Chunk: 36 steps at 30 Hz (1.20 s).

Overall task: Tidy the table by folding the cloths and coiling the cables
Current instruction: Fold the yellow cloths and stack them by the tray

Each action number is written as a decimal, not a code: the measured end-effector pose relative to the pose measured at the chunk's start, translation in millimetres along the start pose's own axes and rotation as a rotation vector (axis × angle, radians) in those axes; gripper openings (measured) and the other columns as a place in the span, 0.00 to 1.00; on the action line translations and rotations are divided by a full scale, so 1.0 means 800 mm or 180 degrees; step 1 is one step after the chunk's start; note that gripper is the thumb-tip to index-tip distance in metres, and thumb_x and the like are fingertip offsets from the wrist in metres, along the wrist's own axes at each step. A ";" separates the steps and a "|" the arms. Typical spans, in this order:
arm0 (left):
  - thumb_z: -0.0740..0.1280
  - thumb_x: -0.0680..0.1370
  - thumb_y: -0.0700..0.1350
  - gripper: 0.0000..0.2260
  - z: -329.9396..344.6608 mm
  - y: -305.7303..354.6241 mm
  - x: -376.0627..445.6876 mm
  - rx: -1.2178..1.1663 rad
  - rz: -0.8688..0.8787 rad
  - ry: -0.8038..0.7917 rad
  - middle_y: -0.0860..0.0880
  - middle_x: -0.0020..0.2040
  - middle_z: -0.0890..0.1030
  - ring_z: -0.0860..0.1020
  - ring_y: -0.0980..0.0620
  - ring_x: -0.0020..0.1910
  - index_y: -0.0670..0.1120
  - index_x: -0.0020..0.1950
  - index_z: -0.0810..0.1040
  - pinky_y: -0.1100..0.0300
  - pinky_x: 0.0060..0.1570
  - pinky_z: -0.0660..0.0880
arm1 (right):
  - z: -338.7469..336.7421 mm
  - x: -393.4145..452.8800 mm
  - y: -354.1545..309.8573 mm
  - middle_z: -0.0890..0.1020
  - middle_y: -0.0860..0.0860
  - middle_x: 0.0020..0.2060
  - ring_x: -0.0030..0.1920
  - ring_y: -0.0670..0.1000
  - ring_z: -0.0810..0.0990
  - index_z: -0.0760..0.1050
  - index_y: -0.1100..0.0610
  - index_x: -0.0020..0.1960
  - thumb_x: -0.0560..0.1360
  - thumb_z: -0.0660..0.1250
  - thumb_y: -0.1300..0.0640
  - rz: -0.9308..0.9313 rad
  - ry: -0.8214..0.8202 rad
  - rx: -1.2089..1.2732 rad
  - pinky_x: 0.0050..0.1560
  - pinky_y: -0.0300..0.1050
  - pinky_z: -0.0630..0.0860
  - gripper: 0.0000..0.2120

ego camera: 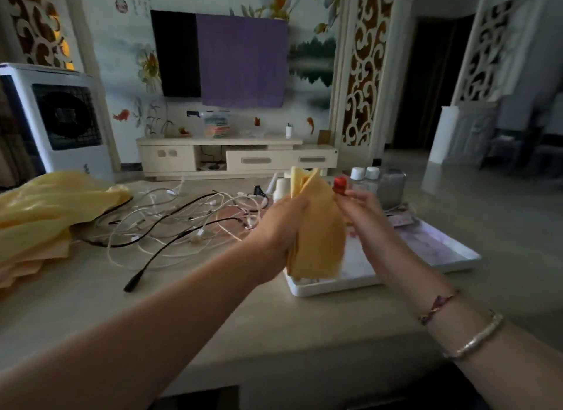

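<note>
The left hand [283, 223] grips a folded yellow cloth [316, 229] from its left side, with the fingers curled round the layers, and holds it upright in the air. The right hand [362, 208] is at the right edge of the same cloth; its fingers are bent toward the cloth, but I cannot tell if they really pinch it or only touch it. The cloth hangs above the near end of a white tray [438, 257], at about 3 o'clock on the table [243, 318].

I judge that the step in hand is the folding of this one cloth, and it looks almost finished, because several layers already show at the top edge. The next move probably calls for pressing the layers flat and putting the cloth down somewhere tidy, perhaps on the tray.

Both forearms reach forward from the near edge of the table and come together at the cloth. The right wrist carries two bracelets.

Much of the task is not yet done. A tangle of white and black cables [182, 223] lies loose at about 11 o'clock from the hands, and a heap of yellow cloths [45, 208] lies unfolded at 9 o'clock, at the left edge of the table. Some small bottles [365, 178] stand behind the hands at 1 o'clock.
</note>
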<state>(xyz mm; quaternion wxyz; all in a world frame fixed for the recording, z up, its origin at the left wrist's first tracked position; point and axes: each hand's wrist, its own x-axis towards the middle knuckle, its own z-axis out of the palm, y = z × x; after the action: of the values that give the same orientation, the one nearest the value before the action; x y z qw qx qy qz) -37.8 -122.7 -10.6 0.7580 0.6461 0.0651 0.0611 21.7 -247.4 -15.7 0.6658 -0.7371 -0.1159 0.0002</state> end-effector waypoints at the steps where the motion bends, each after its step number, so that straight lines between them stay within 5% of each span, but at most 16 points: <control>1: 0.61 0.80 0.49 0.07 0.017 -0.001 0.013 -0.0193 -0.0246 0.0036 0.45 0.44 0.82 0.81 0.47 0.41 0.48 0.52 0.76 0.57 0.31 0.78 | -0.021 0.004 0.004 0.77 0.51 0.56 0.54 0.51 0.76 0.71 0.54 0.62 0.78 0.65 0.48 0.0163 0.0022 -0.0060 0.55 0.47 0.73 0.16; 5: 0.61 0.80 0.49 0.17 0.087 -0.023 0.060 -0.0632 -0.0860 -0.0106 0.42 0.50 0.79 0.79 0.44 0.46 0.45 0.67 0.68 0.52 0.33 0.76 | -0.098 0.025 0.028 0.80 0.49 0.43 0.40 0.46 0.77 0.73 0.51 0.45 0.76 0.68 0.50 0.0706 0.0114 -0.0229 0.35 0.39 0.71 0.06; 9: 0.60 0.81 0.47 0.18 0.139 -0.059 0.107 -0.0213 -0.1059 -0.0133 0.44 0.50 0.78 0.78 0.45 0.47 0.44 0.70 0.66 0.52 0.41 0.76 | -0.145 0.073 0.054 0.76 0.60 0.59 0.50 0.53 0.75 0.70 0.60 0.62 0.76 0.66 0.63 0.0804 0.0489 -0.0997 0.39 0.40 0.72 0.14; 13: 0.62 0.78 0.39 0.21 0.168 -0.092 0.159 0.1214 -0.0647 0.0115 0.40 0.62 0.74 0.75 0.41 0.60 0.42 0.71 0.63 0.47 0.58 0.76 | -0.183 0.124 0.073 0.75 0.63 0.61 0.56 0.58 0.76 0.67 0.65 0.67 0.76 0.65 0.65 0.0947 0.0443 -0.2157 0.43 0.43 0.70 0.20; 16: 0.66 0.75 0.37 0.23 0.170 -0.101 0.177 0.1675 -0.0113 0.0032 0.45 0.55 0.77 0.79 0.45 0.53 0.48 0.67 0.64 0.50 0.50 0.79 | -0.196 0.150 0.085 0.70 0.63 0.68 0.63 0.59 0.73 0.54 0.66 0.75 0.77 0.62 0.64 0.0975 0.0304 -0.2755 0.50 0.41 0.70 0.29; 19: 0.66 0.76 0.40 0.15 0.171 -0.107 0.193 0.2106 0.0396 -0.0091 0.54 0.45 0.76 0.74 0.58 0.41 0.51 0.62 0.72 0.65 0.35 0.72 | -0.195 0.169 0.096 0.63 0.63 0.73 0.69 0.60 0.68 0.43 0.64 0.77 0.78 0.60 0.66 0.0898 0.0255 -0.2906 0.60 0.45 0.70 0.35; 24: 0.68 0.76 0.42 0.11 0.177 -0.117 0.213 0.2396 0.0346 0.0019 0.48 0.56 0.78 0.74 0.57 0.41 0.47 0.59 0.79 0.69 0.31 0.66 | -0.189 0.178 0.114 0.68 0.62 0.68 0.65 0.61 0.71 0.51 0.62 0.76 0.78 0.59 0.65 0.0494 0.0341 -0.2988 0.57 0.49 0.71 0.29; 27: 0.69 0.75 0.41 0.13 0.177 -0.122 0.214 0.2658 0.0460 0.0100 0.46 0.58 0.78 0.76 0.51 0.52 0.45 0.60 0.78 0.63 0.46 0.72 | -0.189 0.169 0.120 0.73 0.61 0.61 0.59 0.60 0.75 0.56 0.61 0.73 0.77 0.60 0.66 0.0116 0.0284 -0.3245 0.49 0.47 0.71 0.26; 30: 0.69 0.76 0.46 0.16 0.178 -0.129 0.210 0.3367 0.0678 0.0052 0.45 0.64 0.72 0.70 0.45 0.62 0.46 0.63 0.76 0.57 0.63 0.67 | -0.188 0.154 0.122 0.71 0.61 0.61 0.59 0.60 0.72 0.59 0.61 0.70 0.76 0.61 0.66 -0.0505 0.0310 -0.4077 0.55 0.49 0.71 0.24; 33: 0.64 0.78 0.51 0.18 0.180 -0.132 0.203 0.4062 0.0915 -0.0053 0.47 0.68 0.65 0.62 0.43 0.66 0.47 0.66 0.75 0.54 0.66 0.61 | -0.181 0.146 0.122 0.69 0.58 0.64 0.63 0.59 0.69 0.63 0.60 0.69 0.74 0.59 0.67 -0.1067 0.0289 -0.4692 0.61 0.50 0.68 0.23; 36: 0.58 0.80 0.53 0.18 0.178 -0.132 0.199 0.4409 0.0955 -0.0251 0.49 0.72 0.61 0.57 0.42 0.69 0.47 0.67 0.72 0.49 0.67 0.61 | -0.173 0.144 0.124 0.71 0.57 0.65 0.64 0.58 0.70 0.70 0.61 0.65 0.76 0.58 0.61 -0.0799 -0.0189 -0.4410 0.63 0.50 0.67 0.17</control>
<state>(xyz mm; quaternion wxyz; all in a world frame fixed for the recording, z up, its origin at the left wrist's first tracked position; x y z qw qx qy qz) 144.9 -249.8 -95.7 0.1580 0.9833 -0.0282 0.0859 172.2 -371.9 -79.9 0.0347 -0.9721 -0.1916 -0.1304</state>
